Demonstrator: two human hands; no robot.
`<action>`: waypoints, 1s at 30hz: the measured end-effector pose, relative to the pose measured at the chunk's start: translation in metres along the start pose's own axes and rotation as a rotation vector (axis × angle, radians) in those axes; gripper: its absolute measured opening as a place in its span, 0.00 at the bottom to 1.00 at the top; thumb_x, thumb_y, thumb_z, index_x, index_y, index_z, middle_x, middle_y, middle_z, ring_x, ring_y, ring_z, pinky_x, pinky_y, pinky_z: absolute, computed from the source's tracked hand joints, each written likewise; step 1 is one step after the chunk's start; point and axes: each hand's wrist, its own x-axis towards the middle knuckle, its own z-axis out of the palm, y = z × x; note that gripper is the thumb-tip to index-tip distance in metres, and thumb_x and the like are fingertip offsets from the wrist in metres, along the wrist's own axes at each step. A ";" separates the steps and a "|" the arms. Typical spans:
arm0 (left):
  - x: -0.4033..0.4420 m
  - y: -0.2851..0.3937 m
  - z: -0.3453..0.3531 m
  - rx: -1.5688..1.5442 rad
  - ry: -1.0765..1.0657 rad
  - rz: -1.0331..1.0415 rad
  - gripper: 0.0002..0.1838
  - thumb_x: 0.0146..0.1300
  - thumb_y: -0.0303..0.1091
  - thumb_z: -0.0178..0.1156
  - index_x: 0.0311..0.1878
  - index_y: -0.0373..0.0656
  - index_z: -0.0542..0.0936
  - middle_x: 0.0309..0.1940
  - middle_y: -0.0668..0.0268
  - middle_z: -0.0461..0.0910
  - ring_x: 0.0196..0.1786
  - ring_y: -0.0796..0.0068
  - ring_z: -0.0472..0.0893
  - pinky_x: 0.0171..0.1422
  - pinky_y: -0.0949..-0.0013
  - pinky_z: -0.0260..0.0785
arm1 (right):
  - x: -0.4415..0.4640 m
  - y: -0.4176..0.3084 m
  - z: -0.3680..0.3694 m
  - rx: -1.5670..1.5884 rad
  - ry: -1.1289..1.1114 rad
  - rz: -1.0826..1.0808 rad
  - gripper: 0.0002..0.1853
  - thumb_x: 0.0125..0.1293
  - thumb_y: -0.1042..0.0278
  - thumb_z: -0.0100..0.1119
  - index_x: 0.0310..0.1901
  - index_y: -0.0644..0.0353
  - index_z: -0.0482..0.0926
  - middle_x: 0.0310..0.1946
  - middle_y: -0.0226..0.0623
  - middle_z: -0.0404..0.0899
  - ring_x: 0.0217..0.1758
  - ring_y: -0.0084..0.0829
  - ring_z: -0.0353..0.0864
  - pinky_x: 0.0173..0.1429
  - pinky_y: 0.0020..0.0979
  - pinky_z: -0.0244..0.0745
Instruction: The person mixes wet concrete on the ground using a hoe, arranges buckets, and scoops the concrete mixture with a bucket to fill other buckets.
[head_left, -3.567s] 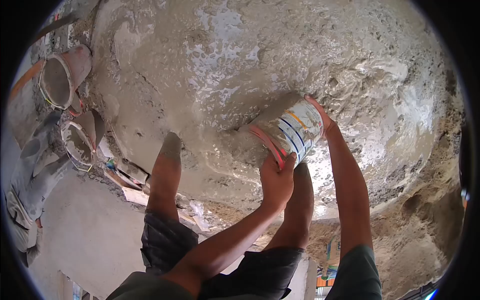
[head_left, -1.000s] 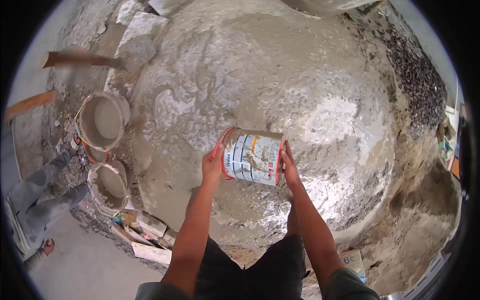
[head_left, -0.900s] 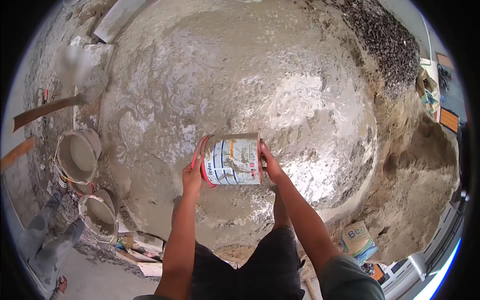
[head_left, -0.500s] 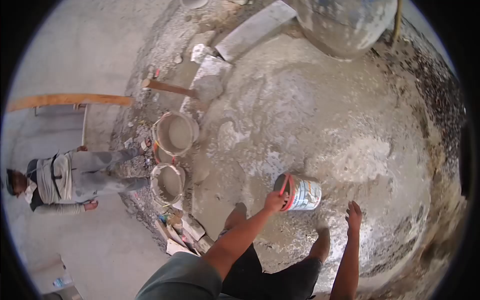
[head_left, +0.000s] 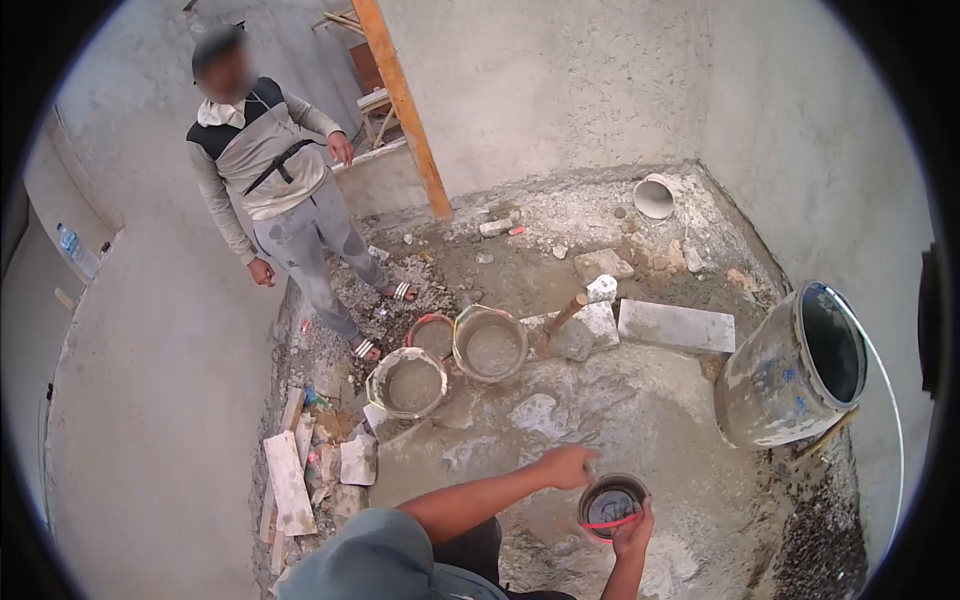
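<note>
A small paint bucket [head_left: 580,508] with a red handle tilts its mouth toward me, dark inside. My right hand [head_left: 632,530] has its fingers closed round the red handle at the bucket's right side. Just off the bucket's upper left rim is my left hand [head_left: 567,467], holding nothing, with fingers extended. Wet grey mortar [head_left: 540,415] spreads on the floor below both hands. A shovel or hoe [head_left: 572,338] with a wooden handle stands in the mortar, its blade caked.
Two mortar-filled buckets [head_left: 410,385] [head_left: 492,342] and a red-rimmed bucket [head_left: 432,335] stand at the left. A co-worker [head_left: 275,170] stands behind them. A large drum [head_left: 765,395] with a hose [head_left: 882,380] is at right. Blocks [head_left: 677,326] and wood scraps [head_left: 290,480] edge the mortar.
My view has swung up and turned. The bucket's handle has passed from my left hand to my right, and the left hand is now free beside it.
</note>
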 end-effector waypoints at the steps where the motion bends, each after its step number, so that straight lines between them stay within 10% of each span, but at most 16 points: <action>1: 0.002 -0.018 -0.048 -0.099 0.258 -0.134 0.30 0.52 0.46 0.66 0.60 0.49 0.77 0.41 0.53 0.84 0.47 0.54 0.83 0.50 0.53 0.75 | 0.016 -0.009 -0.014 -0.076 0.009 -0.002 0.24 0.67 0.41 0.53 0.58 0.45 0.71 0.55 0.30 0.72 0.55 0.35 0.70 0.59 0.48 0.65; 4: 0.022 -0.148 -0.117 0.190 0.084 -0.365 0.26 0.49 0.37 0.62 0.54 0.39 0.80 0.46 0.51 0.83 0.52 0.53 0.82 0.54 0.53 0.75 | 0.018 -0.024 -0.016 -0.127 0.012 -0.123 0.27 0.64 0.42 0.56 0.60 0.48 0.70 0.56 0.31 0.72 0.58 0.36 0.70 0.61 0.48 0.63; 7: -0.002 -0.154 -0.239 0.066 0.535 -0.423 0.26 0.50 0.37 0.62 0.55 0.41 0.78 0.52 0.49 0.81 0.56 0.52 0.80 0.58 0.54 0.73 | 0.014 -0.055 -0.046 -0.124 0.029 -0.313 0.22 0.69 0.51 0.53 0.62 0.48 0.71 0.57 0.32 0.75 0.62 0.36 0.71 0.67 0.46 0.63; 12: -0.062 -0.097 -0.496 0.039 1.176 -0.586 0.20 0.55 0.39 0.61 0.50 0.41 0.81 0.51 0.54 0.82 0.55 0.53 0.81 0.54 0.54 0.75 | -0.001 -0.120 -0.154 -0.358 0.211 -0.247 0.25 0.64 0.43 0.60 0.54 0.52 0.73 0.24 0.31 0.64 0.27 0.39 0.71 0.32 0.66 0.79; 16: -0.077 -0.141 -0.595 -0.166 0.814 -0.686 0.21 0.55 0.41 0.61 0.53 0.46 0.82 0.48 0.55 0.84 0.53 0.60 0.82 0.56 0.58 0.74 | -0.056 -0.137 -0.199 -0.365 0.334 -0.296 0.30 0.67 0.45 0.58 0.63 0.58 0.70 0.40 0.38 0.74 0.45 0.43 0.75 0.43 0.55 0.80; 21: -0.064 -0.146 -0.439 0.103 1.024 -0.315 0.30 0.53 0.50 0.64 0.60 0.50 0.79 0.50 0.54 0.83 0.55 0.56 0.81 0.60 0.56 0.72 | -0.147 -0.085 -0.233 -0.395 0.619 -0.378 0.36 0.69 0.47 0.55 0.70 0.63 0.62 0.68 0.47 0.63 0.67 0.46 0.67 0.60 0.45 0.74; 24: -0.063 -0.276 -0.211 -0.092 0.482 -0.419 0.27 0.51 0.47 0.67 0.55 0.45 0.83 0.46 0.52 0.84 0.50 0.56 0.84 0.55 0.57 0.75 | -0.193 -0.017 -0.349 -0.130 0.627 -0.507 0.23 0.67 0.55 0.57 0.58 0.63 0.76 0.54 0.43 0.79 0.54 0.40 0.80 0.57 0.48 0.76; 26: -0.095 -0.347 -0.095 -0.445 0.234 -0.844 0.16 0.58 0.43 0.64 0.44 0.43 0.85 0.28 0.57 0.83 0.23 0.64 0.81 0.30 0.53 0.74 | -0.234 0.014 -0.364 -0.064 0.967 -0.482 0.26 0.64 0.54 0.61 0.56 0.68 0.77 0.53 0.45 0.79 0.52 0.39 0.80 0.53 0.42 0.77; 28: -0.137 -0.478 0.024 -0.885 -0.115 -1.127 0.14 0.63 0.44 0.61 0.43 0.43 0.84 0.23 0.60 0.80 0.19 0.68 0.76 0.28 0.53 0.72 | -0.275 0.051 -0.370 -0.015 1.006 -0.493 0.29 0.61 0.46 0.62 0.53 0.66 0.78 0.53 0.46 0.79 0.50 0.43 0.80 0.52 0.42 0.78; 30: -0.209 -0.425 0.057 -0.625 -0.081 -1.126 0.14 0.65 0.43 0.58 0.43 0.44 0.84 0.24 0.61 0.81 0.23 0.66 0.79 0.30 0.52 0.73 | -0.309 0.076 -0.376 0.010 1.097 -0.433 0.29 0.61 0.46 0.62 0.53 0.66 0.78 0.53 0.46 0.79 0.50 0.42 0.80 0.52 0.41 0.78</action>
